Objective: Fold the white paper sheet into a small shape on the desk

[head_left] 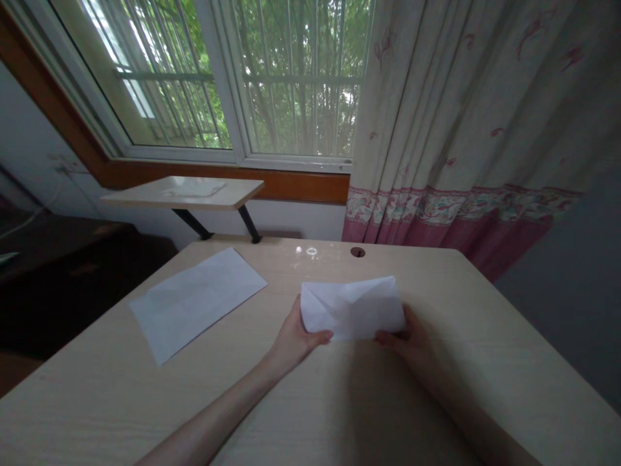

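Note:
Between my two hands is a folded sheet of white paper [353,310], with creases slanting across its upper part. My left hand [303,331] grips its left end, the thumb along the lower edge and the other fingers hidden behind. At the right end my right hand [405,330] holds it the same way, thumb near the bottom edge. The paper is over the middle of the desk; whether it touches the surface I cannot tell. Farther left, flat white paper [198,301] lies on the desk, apart from both hands.
The pale wooden desk [272,414] has a round cable hole [358,252] near its back edge. A small raised shelf [228,194] on black supports stands at the back left, with something white [194,188] on it. Behind are a window [295,77] and a patterned curtain [456,116].

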The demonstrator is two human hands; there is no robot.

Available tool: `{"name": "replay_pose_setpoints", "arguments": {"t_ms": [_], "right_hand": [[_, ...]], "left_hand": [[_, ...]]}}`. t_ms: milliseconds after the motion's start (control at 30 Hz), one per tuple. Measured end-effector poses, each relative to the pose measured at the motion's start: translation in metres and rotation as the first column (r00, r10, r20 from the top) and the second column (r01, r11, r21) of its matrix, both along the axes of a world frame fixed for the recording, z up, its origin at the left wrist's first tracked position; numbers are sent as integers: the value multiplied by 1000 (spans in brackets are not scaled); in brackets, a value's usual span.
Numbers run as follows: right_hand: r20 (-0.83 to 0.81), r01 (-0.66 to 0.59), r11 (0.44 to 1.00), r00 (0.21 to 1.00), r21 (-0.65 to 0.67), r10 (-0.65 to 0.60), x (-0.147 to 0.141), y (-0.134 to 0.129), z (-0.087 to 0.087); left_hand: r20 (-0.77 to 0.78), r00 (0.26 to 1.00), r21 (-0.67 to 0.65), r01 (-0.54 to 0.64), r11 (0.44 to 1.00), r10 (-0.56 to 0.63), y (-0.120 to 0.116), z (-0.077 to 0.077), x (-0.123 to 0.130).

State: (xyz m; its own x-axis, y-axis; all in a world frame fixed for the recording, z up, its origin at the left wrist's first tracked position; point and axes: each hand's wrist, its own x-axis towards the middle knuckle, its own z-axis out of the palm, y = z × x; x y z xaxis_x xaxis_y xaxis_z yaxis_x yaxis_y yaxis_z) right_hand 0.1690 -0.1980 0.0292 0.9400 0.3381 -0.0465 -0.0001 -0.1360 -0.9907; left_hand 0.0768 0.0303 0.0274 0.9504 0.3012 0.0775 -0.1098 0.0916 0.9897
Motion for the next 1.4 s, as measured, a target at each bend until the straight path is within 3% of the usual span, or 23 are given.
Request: {"name": "replay_pose_setpoints", "arguments": {"t_ms": [167, 367, 667, 900, 1167, 1400], "right_hand": [[-24, 12, 1000, 1000, 6, -12, -1, -3, 6], [-92, 49, 997, 995, 64, -43, -4, -3, 1], [-72, 95, 989, 994, 117, -87, -9, 3, -3], [-36, 46, 998, 998, 53, -45, -11, 2, 2], [-38, 0, 993, 999, 120, 5, -10, 9, -14], [45, -56, 998, 997, 25, 55, -14, 20, -11]], "left_hand": [[-99, 992, -82, -88, 993, 80, -4, 9, 1], [-110, 981, -196, -177, 965, 158, -3, 6, 4], [-151, 984, -392, -143, 909, 90, -13, 7, -3], [-203, 979, -342, -64, 938, -7, -21, -2, -4], [-145, 987, -285, -102, 953, 63, -21, -9, -2], [-120, 991, -277, -83, 957, 51, -28, -6, -2]]}}
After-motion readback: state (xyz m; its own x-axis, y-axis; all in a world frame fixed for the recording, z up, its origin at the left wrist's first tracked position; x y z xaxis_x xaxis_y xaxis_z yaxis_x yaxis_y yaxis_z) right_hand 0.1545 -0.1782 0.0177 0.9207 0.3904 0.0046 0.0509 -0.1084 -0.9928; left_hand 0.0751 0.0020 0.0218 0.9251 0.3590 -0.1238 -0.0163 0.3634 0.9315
